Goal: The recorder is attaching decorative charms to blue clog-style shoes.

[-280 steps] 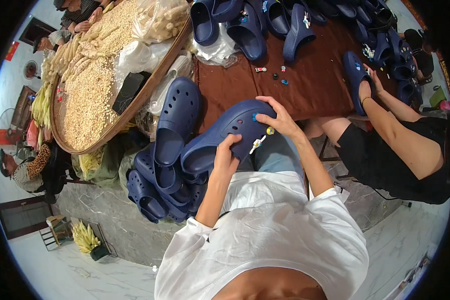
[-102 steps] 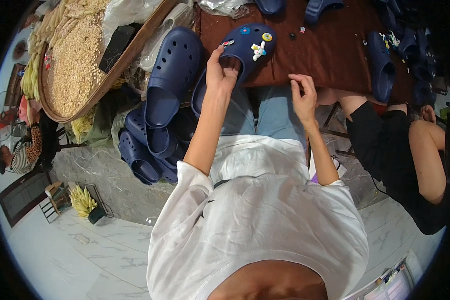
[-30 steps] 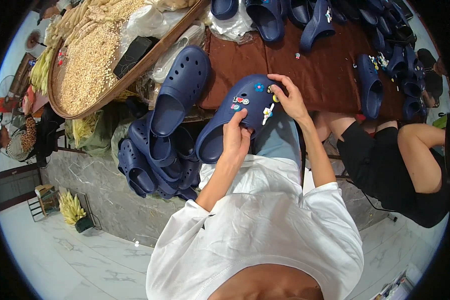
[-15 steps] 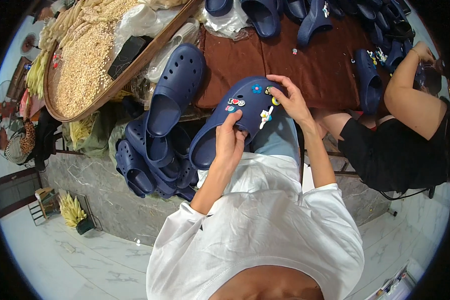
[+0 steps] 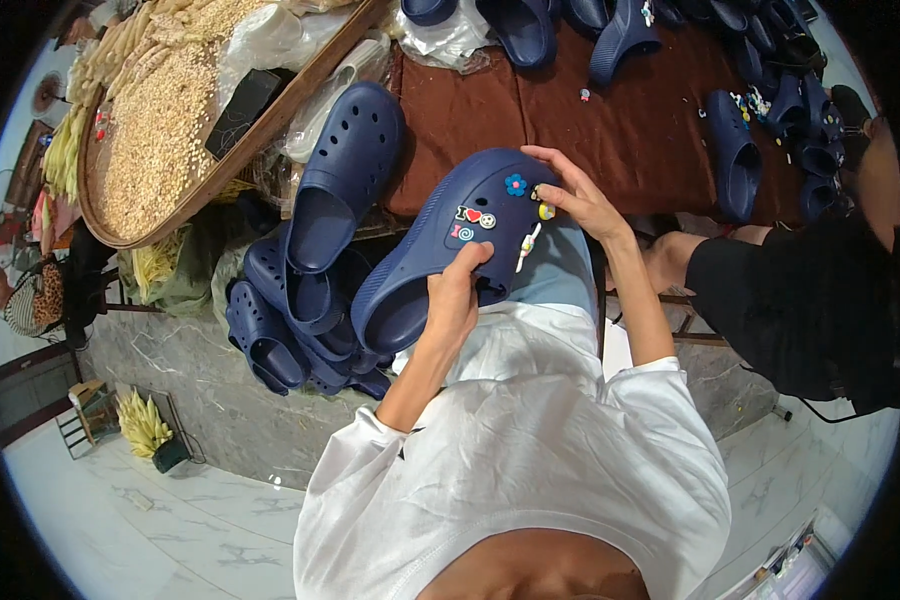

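A navy blue clog (image 5: 485,182), its toe up and away from me, is held above my lap. Colourful charms sit in its upper: a blue flower charm (image 5: 515,184), a heart charm (image 5: 474,217), a round swirl charm and a white figure charm (image 5: 528,246). My left hand (image 5: 456,292) grips the clog by its side near the foot opening, thumb on top and fingers underneath, mostly hidden. My right hand (image 5: 582,203) wraps the toe, with the fingers over the far edge and the thumb beside a yellow charm (image 5: 545,211).
Another navy clog (image 5: 355,140) leans at the table edge above a pile of clogs (image 5: 270,345). A round tray of kernels (image 5: 160,150) stands at far left. More clogs (image 5: 735,160) and a small loose charm (image 5: 584,95) lie on the brown cloth (image 5: 460,110). A person in black (image 5: 790,310) is at right.
The clog has tilted slightly, its heel end shifting left, and my left thumb has slid along its upper. The person at right has drawn their arm back from the clogs.
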Tool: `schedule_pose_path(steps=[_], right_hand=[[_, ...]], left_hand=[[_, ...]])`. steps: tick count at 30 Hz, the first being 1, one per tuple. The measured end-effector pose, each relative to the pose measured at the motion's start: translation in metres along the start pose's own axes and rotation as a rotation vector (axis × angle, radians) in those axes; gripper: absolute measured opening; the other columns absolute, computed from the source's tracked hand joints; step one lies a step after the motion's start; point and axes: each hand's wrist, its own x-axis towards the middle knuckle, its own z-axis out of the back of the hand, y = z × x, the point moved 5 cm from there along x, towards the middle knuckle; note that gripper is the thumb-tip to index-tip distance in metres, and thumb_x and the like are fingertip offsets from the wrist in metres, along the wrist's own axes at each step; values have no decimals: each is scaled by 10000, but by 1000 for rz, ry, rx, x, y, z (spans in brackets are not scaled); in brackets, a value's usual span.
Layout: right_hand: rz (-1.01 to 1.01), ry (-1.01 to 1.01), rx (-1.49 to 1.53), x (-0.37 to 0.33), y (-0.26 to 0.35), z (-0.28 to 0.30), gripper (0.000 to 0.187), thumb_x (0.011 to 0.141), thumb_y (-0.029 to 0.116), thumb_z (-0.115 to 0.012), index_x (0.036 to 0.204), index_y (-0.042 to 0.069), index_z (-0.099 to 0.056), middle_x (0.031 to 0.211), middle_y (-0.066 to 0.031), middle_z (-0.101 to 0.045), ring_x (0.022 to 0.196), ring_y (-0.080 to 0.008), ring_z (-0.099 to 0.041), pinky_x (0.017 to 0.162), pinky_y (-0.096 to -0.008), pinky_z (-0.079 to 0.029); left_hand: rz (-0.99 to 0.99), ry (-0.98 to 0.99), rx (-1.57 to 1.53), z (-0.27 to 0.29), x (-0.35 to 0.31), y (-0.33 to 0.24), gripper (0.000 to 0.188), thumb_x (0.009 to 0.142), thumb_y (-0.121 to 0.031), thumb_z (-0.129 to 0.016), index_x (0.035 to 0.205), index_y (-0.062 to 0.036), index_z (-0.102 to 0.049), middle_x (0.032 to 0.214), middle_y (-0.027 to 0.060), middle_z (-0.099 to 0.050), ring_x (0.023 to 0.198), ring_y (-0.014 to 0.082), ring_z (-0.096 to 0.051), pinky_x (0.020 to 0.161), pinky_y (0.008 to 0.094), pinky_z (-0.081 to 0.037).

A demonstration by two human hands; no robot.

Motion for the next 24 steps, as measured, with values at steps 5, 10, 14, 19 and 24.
schedule_pose_path(steps=[5,10,14,19,24], right_hand=[[69,-42,-60,1,1,-5,528,914,215,-624,1362,20,-422,1275,-111,-483,1208,-184,-451,1040,-310,-350],[128,-144,-158,1,7,-11,512,919,213,-617,1355,20,-431,1265,-114,-487,1200,-190,-454,1039,-317,-351],[74,-270,-242,2,-16,-9,503,941,262,-604,1363,38,-448,1314,-163,-470,1244,-239,-443,1055,-348,-338],[145,-421,-292,6,-22,8,376,981,264,-538,1282,39,-536,1192,-139,-543,1135,-230,-514,983,-334,-393],[168,-827,-792,30,-33,75,281,941,163,-535,1188,39,-587,1116,-157,-579,1012,-295,-561,882,-395,-447]], left_hand=[[-38,7,20,0,2,-1,289,757,42,-594,1045,12,-586,965,78,-642,847,186,-641,776,313,-538],[-25,-24,-79,18,21,3,292,759,18,-604,1050,-6,-592,964,76,-638,860,182,-627,813,324,-521],[13,-49,-140,19,25,2,310,771,-5,-615,1080,5,-592,1046,103,-646,960,224,-634,909,348,-492],[45,-72,-167,23,33,2,353,792,-38,-642,1135,3,-568,1095,96,-628,991,216,-633,877,354,-518],[27,-66,-191,32,47,6,351,791,-21,-637,1135,-2,-568,1091,95,-625,990,216,-629,875,360,-513]])
